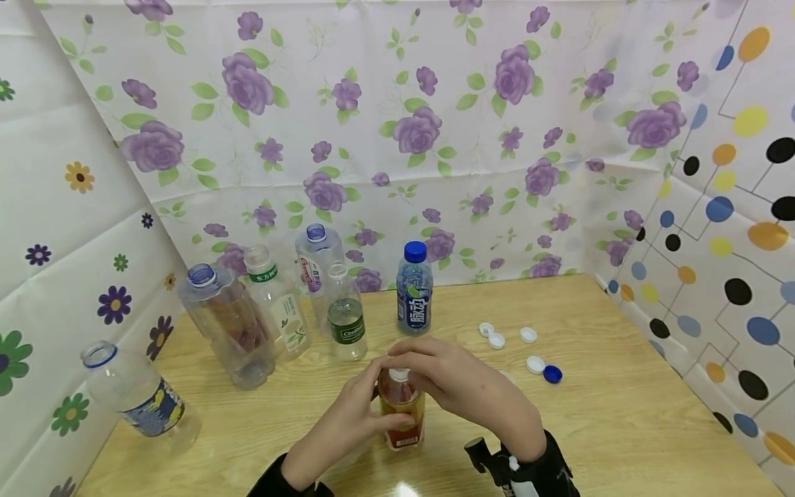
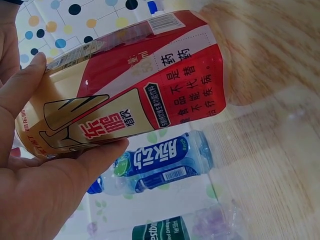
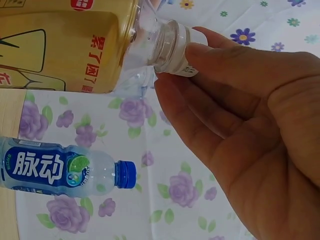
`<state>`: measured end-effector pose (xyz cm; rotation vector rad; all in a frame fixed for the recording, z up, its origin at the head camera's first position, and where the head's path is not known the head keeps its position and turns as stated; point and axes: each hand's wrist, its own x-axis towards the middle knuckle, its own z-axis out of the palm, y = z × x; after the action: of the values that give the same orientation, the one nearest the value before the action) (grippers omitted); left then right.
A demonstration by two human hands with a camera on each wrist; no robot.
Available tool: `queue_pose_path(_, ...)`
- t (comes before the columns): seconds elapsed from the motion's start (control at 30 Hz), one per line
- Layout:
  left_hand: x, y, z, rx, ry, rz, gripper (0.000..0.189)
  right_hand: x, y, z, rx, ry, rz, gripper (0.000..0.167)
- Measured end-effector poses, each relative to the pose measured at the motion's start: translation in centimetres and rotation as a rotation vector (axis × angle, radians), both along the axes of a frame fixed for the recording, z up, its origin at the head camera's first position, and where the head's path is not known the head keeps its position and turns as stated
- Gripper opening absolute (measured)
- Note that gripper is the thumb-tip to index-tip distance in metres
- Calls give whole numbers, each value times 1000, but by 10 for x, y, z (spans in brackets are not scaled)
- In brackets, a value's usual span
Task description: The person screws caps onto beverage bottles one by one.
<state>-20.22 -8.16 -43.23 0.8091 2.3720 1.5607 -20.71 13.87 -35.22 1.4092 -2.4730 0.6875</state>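
A drink bottle [image 1: 404,417] with a gold and red label stands on the table in front of me. My left hand [image 1: 350,411] grips its body, thumb across the near side of the label. From above, my right hand [image 1: 468,390] pinches the white cap [image 3: 180,42] at the bottle's neck between thumb and fingers. In the right wrist view the cap sits on the neck, with a clear threaded part showing below it. Behind this bottle stands a blue-labelled bottle [image 1: 414,300] with its blue cap on.
Several clear bottles without caps stand to the left, among them a large tinted one [image 1: 226,328], a green-labelled one [image 1: 346,324] and a blue-labelled one [image 1: 152,407]. Right of the hands lie several loose white caps [image 1: 528,335] and a blue cap [image 1: 552,374]. Patterned sheets [image 1: 373,138] surround the table.
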Motion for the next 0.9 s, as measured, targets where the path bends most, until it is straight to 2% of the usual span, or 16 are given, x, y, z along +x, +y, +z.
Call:
queue_pose_path(0.17,0,1,0,-4,10,2,81,2,0,0,-11,-20,-32,39)
queue_pose_path(0.37,0,1,0,2,12,3,80,3,-6,-3,-57,-9,-127,30)
queue_pose_path(0.57,-1,1,0,0,5,6,80,7,-9,-3,-44,-38,-198,28)
queue_pose_path(0.7,-1,0,0,4,-14,2,80,7,-9,-2,-45,-29,-203,28)
queue_pose_path(0.9,-2,-1,0,-20,7,16,81,5,-9,-3,-48,-10,-176,28)
